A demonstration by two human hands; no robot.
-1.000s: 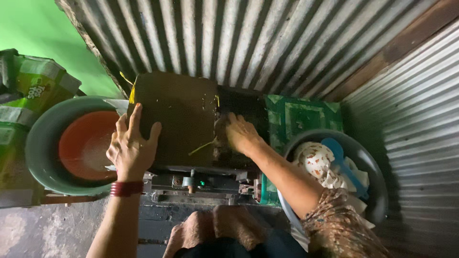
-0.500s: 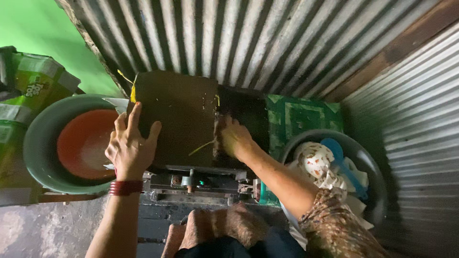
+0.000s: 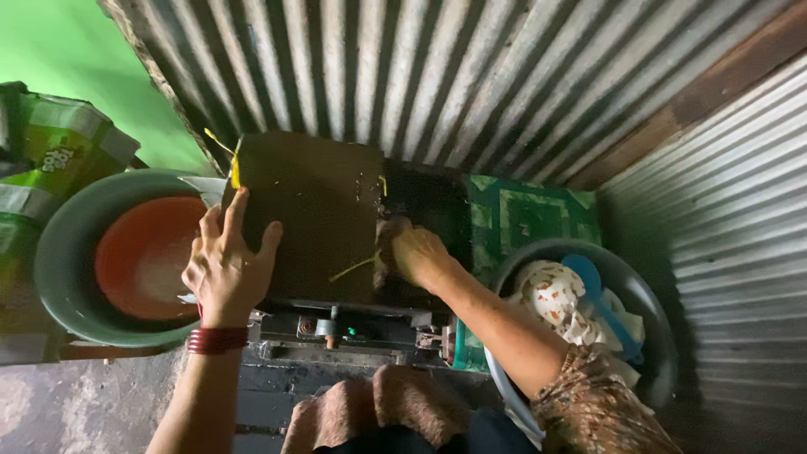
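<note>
Left hand (image 3: pixel 225 265) is spread flat, fingers splayed, on the left part of the dark brown sheet (image 3: pixel 315 210) lying over the machine (image 3: pixel 336 324). Right hand (image 3: pixel 412 252) curls on the sheet's right edge at about 3 o'clock; can't tell what it's pinching. Green basin (image 3: pixel 59 277) sits at 9 o'clock.

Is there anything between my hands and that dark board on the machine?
Nothing visible. The left hand lies flat on the dark board, and the right hand rests at its right edge by a yellow strip. Neither grip closes on anything visible.
</note>
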